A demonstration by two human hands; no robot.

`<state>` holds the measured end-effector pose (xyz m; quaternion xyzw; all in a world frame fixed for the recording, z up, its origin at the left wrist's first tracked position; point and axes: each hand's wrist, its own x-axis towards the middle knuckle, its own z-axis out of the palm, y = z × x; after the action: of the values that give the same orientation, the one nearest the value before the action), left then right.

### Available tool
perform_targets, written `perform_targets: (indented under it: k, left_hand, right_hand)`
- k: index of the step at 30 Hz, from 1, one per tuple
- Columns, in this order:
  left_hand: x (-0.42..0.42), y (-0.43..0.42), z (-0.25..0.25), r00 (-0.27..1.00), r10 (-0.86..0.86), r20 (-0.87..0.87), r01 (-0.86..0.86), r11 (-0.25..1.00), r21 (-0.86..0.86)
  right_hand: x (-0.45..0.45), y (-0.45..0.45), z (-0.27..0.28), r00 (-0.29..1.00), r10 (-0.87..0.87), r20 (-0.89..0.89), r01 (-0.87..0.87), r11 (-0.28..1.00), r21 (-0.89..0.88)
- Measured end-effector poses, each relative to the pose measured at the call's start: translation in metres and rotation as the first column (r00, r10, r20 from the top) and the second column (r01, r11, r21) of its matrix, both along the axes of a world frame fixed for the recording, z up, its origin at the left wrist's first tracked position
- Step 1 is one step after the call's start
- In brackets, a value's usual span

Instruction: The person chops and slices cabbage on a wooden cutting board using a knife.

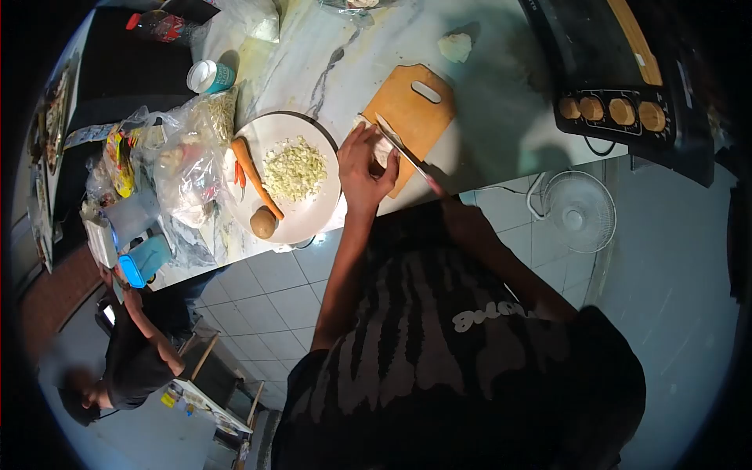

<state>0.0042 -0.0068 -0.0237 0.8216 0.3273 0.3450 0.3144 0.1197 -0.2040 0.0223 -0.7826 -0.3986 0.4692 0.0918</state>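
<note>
On the marble counter lies an orange-brown cutting board [415,110] with a slot near its far end. My left hand [366,166] has its fingers bent over a pale piece of food [381,150] at the board's left edge, holding it down. My right hand [468,223] is closed round the handle of a knife [402,147], whose blade lies against the right side of the pale piece. Left of the board, a large white plate [294,227] holds a heap of chopped pale-green vegetable [294,169], a carrot [257,178], red chillies [239,174] and a round brown vegetable [263,223].
Plastic bags [188,168], a lidded cup [210,77], a bottle [160,27] and a blue container [144,261] stand at the left. A black oven [619,86] is at the right, a white fan [578,211] below it. Another person [133,352] is at the lower left.
</note>
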Motion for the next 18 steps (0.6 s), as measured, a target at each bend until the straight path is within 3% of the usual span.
perform_targets:
  k: [1, 2, 3, 4, 5, 9, 11, 12, 13, 14, 15, 17, 18]
  left_hand:
    - [0.001, -0.004, -0.002, 1.0, 0.004, 0.006, -0.004, 1.0, 0.004]
    - [0.001, -0.006, -0.004, 0.995, 0.04, 0.086, -0.032, 0.995, -0.091]
    - [0.002, -0.005, -0.005, 0.983, 0.076, 0.167, -0.046, 0.983, -0.178]
    - [0.001, -0.003, -0.002, 0.991, 0.032, 0.131, -0.017, 0.993, -0.113]
    - [-0.001, -0.003, 0.002, 0.995, 0.038, 0.097, -0.027, 0.994, -0.103]
    - [0.001, 0.001, 0.002, 0.995, 0.007, 0.102, -0.004, 0.999, -0.037]
    - [-0.001, -0.005, 0.004, 0.99, 0.057, 0.127, -0.05, 0.997, -0.056]
    - [0.0, -0.003, 0.006, 0.993, 0.045, 0.114, -0.041, 0.998, -0.037]
    - [-0.004, -0.002, 0.006, 0.996, 0.024, 0.085, -0.023, 1.0, -0.021]
    - [-0.006, 0.001, 0.007, 0.996, -0.025, 0.081, 0.027, 0.999, -0.021]
    - [-0.007, 0.006, 0.007, 0.995, -0.017, 0.096, 0.017, 1.0, 0.001]
    - [-0.011, 0.01, 0.006, 0.989, -0.101, -0.111, 0.109, 0.992, 0.071]
    - [-0.013, 0.012, 0.019, 0.969, -0.154, -0.193, 0.158, 0.987, 0.005]
  right_hand:
    - [-0.001, 0.011, -0.019, 0.99, -0.008, 0.138, -0.044, 0.929, 0.368]
    - [-0.003, 0.018, -0.028, 0.964, -0.069, 0.256, -0.129, 0.721, 0.681]
    - [-0.002, 0.015, -0.019, 0.962, -0.077, 0.263, -0.133, 0.707, 0.695]
    - [-0.001, 0.006, -0.004, 0.987, -0.047, 0.152, -0.03, 0.882, 0.47]
    - [-0.002, -0.003, 0.006, 0.998, -0.053, 0.031, 0.046, 0.98, 0.193]
    - [0.0, -0.026, 0.016, 0.997, -0.066, 0.037, 0.05, 0.943, 0.33]
    - [0.001, -0.008, -0.006, 0.982, -0.014, 0.189, -0.072, 0.893, 0.444]
    - [0.006, 0.009, -0.025, 0.942, -0.107, 0.318, -0.202, 0.577, 0.792]
    - [0.009, 0.005, -0.018, 0.942, -0.081, 0.326, -0.227, 0.562, 0.796]
    - [0.008, -0.007, -0.008, 0.984, -0.012, 0.178, -0.096, 0.802, 0.589]
    - [0.012, -0.013, -0.001, 1.0, -0.004, 0.026, -0.004, 0.953, 0.302]
    - [0.012, -0.032, -0.01, 0.999, -0.027, 0.018, 0.018, 0.924, 0.383]
    - [0.013, -0.04, -0.012, 0.999, -0.051, -0.009, 0.05, 0.895, 0.444]
